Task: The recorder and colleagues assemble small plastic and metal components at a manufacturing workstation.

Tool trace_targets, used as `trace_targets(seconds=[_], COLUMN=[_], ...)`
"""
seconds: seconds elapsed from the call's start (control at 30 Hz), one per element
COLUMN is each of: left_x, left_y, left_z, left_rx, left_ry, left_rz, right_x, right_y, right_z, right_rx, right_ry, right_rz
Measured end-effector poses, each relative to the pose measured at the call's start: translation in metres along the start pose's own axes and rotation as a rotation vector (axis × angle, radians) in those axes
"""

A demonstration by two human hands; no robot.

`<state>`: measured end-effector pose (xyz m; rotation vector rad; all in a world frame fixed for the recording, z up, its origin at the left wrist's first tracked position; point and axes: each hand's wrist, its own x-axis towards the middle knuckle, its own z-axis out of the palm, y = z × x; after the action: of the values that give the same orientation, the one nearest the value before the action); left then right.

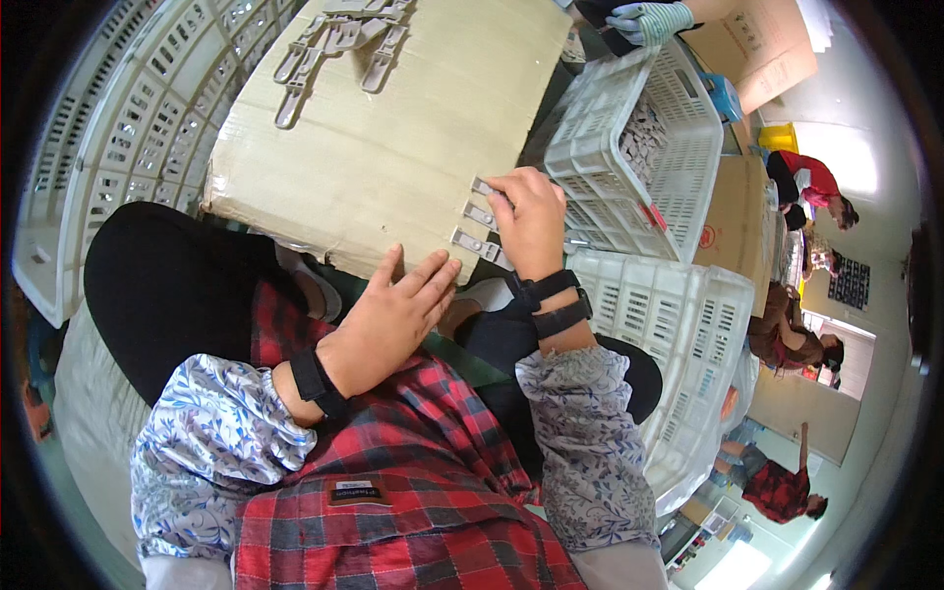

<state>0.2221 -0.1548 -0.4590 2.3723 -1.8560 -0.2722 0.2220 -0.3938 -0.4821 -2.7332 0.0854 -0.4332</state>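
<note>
A flat cardboard surface [433, 108] lies in front of me. Along its right edge sit several small grey-beige plastic clips in a row, among them a near clip [476, 244] and a middle clip [480, 215]. My right hand [536, 221] is closed, thumb and forefinger pinching the far clip [481, 186]; its outer end is hidden under my fingers. My left hand [383, 320] rests with fingers spread on the near edge of the cardboard, beside the near clip, holding nothing. A loose heap of similar plastic pieces [344, 37] lies at the far left of the cardboard.
A white crate [580, 147] holding many small grey pieces stands right of the cardboard. Another white crate [678, 295] is nearer, by my right arm. Tall white crates [147, 128] line the left. At the far right, a gloved hand [649, 22] and other people show.
</note>
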Motion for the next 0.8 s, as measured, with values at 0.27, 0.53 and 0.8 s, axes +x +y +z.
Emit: trace_targets(seconds=[0.27, 0.53, 0.8], left_x=[0.003, -0.002, -0.003], left_y=[0.001, 0.002, -0.001], left_z=[0.000, 0.007, 0.000], left_rx=[0.061, 0.012, 0.001], left_ry=[-0.009, 0.033, -0.018], left_rz=[0.003, -0.029, -0.009], right_x=[0.003, 0.037, 0.163], right_y=[-0.002, -0.015, -0.054], right_z=[-0.003, -0.024, 0.039], right_rx=[-0.079, -0.155, -0.013], right_ry=[-0.011, -0.073, -0.052], right_rz=[-0.045, -0.161, -0.320])
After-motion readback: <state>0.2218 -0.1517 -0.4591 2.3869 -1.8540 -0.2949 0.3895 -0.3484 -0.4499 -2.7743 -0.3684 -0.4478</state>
